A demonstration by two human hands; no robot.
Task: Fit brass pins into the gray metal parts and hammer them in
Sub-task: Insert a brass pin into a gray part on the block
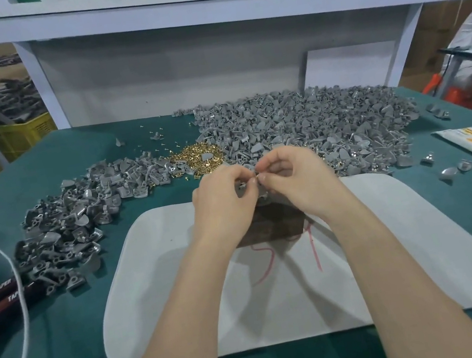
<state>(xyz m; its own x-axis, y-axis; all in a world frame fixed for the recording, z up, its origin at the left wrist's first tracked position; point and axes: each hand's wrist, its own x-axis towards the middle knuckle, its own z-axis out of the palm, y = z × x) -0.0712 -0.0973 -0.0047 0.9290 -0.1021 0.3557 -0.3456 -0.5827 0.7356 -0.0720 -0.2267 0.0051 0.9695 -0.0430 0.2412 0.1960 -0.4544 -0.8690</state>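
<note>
Gray metal part (242, 185) sitting between my fingertips over dark block (268, 224); my left hand (225, 196) and right hand (294, 175) both pinching it; brass pins (196, 157) lying just beyond.

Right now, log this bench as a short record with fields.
left hand: pinches a gray part
right hand: pinches the same part
under hands: dark block on white mat
brass pins: loose heap beyond the hands
gray parts: large pile right, smaller pile left
</note>
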